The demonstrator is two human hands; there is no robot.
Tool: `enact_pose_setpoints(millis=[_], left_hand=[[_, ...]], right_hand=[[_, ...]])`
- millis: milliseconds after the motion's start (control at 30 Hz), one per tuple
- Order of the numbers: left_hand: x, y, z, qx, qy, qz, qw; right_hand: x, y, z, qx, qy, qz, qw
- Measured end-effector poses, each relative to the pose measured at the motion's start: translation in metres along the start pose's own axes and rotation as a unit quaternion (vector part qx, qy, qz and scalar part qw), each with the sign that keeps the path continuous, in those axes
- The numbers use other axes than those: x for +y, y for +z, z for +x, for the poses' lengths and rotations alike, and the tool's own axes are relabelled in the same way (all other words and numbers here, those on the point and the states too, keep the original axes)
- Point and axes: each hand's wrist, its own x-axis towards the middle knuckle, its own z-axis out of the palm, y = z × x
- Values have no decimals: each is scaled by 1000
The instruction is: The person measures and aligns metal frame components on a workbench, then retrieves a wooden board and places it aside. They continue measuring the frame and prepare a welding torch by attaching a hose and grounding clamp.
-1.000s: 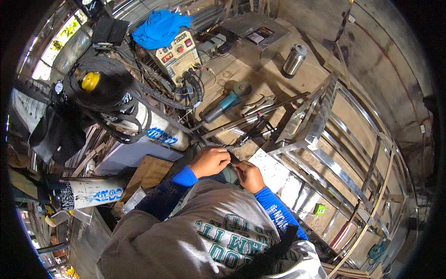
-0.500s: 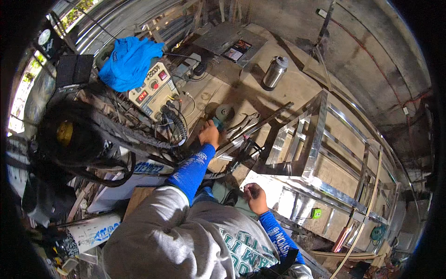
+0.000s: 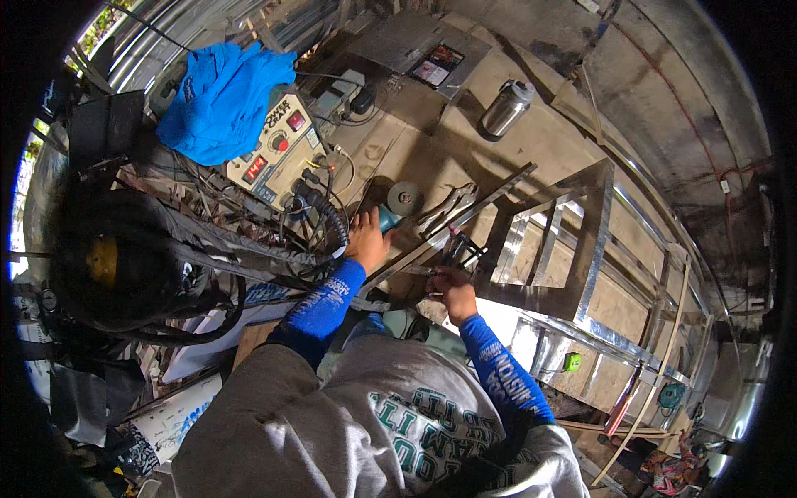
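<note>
Over the body of a teal angle grinder point(image 3: 388, 217) with a round grey disc, my left hand point(image 3: 368, 242) is closed; the grinder lies on the work surface. My right hand point(image 3: 454, 295) has its fingers curled together just below a dark clamp-like tool point(image 3: 462, 249). What those fingers hold, if anything, is too small to make out. A pair of locking pliers point(image 3: 452, 203) lies between the grinder and a long thin metal bar point(image 3: 490, 203).
A shiny metal frame point(image 3: 591, 249) fills the right side. At the left stand a cream welding machine point(image 3: 278, 149) with cables and a blue cloth point(image 3: 220, 100). A steel flask point(image 3: 508, 109) stands farther back. Another person point(image 3: 668, 469) shows at the lower right.
My right hand has moved up and forward from beside the bright metal sheet to the dark clamp-like tool. My left hand stays at the grinder. The view has shifted slightly.
</note>
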Motion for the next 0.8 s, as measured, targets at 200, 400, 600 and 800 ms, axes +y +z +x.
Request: enact_pose_setpoints(millis=[200,400,600,800], left_hand=[[7,-8,-6,15,12,30,999],[3,10,-1,86,-2,-7,996],[10,6,-5,116,-5,33,993],[14,-1,-5,133,13,48,990]], right_hand=[[-9,16,39,46,-12,-2,999],[-27,25,72,140,-175,-248,943],[-41,34,81,227,-382,-417,793],[-67,43,74,235,-360,-509,746]])
